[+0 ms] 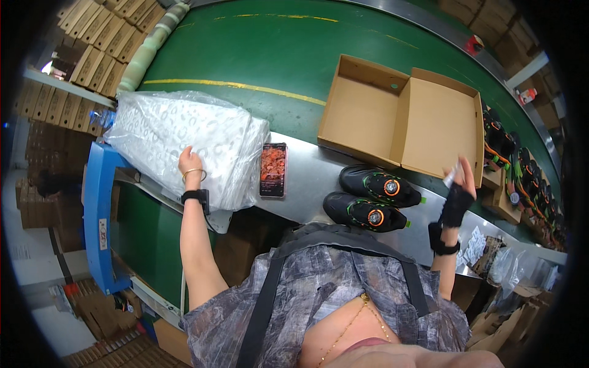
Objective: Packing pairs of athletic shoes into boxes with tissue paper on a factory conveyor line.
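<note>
- Right hand pinches a small white slip.
- Left hand, fingers curled, rests at bagged patterned paper; cannot tell whether it grips.
- Nine o'clock from right hand: black shoes on the counter.
- Eleven o'clock: open cardboard box.

Green belt with scuffed yellow lines, plus a shiny metal ledge down its near edge. Plastic-bagged stack of patterned sheets kinda hogs the left end, then a phone and two black shoes on the ledge. Open cardboard box's on the belt, right by the ledge's far edge.
</note>
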The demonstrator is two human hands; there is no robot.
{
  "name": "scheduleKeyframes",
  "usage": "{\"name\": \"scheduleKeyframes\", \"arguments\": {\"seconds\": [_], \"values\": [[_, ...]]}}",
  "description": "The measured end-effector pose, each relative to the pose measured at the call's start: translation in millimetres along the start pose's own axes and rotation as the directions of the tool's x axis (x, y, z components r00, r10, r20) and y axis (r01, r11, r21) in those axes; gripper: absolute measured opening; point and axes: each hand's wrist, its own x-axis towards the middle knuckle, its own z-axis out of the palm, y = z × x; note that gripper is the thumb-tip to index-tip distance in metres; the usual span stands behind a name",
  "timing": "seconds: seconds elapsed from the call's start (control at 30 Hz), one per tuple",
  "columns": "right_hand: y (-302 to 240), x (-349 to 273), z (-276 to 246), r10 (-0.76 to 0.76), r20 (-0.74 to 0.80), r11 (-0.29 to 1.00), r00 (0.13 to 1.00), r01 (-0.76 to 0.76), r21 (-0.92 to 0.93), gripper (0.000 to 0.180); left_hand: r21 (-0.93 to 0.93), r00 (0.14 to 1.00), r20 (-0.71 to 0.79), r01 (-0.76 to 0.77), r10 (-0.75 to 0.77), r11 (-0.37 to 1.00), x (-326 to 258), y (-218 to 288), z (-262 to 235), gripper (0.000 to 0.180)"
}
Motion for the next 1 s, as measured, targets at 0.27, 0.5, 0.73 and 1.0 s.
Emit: {"name": "scheduleKeyframes", "arguments": {"seconds": [0.27, 0.5, 0.73, 1.0], "values": [[-28.7, 41.9, 63.8, 0.133, 0.458, 0.954, 0.879, -0.239, 0.183, 0.059, 0.406, 0.942, 0.334, -0.137, -0.007, 0.904, -32.9, 82.8, 15.2, 0.113], [-7.5, 64.1, 59.2, 0.204, 0.583, 0.889, 0.786, -0.398, 0.226, 0.075, 0.484, 0.968, 0.053, 0.189, -0.244, 0.854, -21.4, 74.0, 22.7, 0.114], [-13.6, 49.0, 21.5, 0.282, 0.451, 0.832, 0.847, -0.45, 0.325, 0.057, 0.187, 0.993, -0.086, 0.098, -0.083, 0.977, -31.5, 49.5, 8.2, 0.087], [-8.3, 21.0, -23.9, 0.335, 0.401, 0.902, 0.852, -0.414, 0.126, 0.04, 0.332, 0.978, -0.143, -0.1, 0.155, 0.938, 0.4, 12.6, -51.3, 0.019]]}}
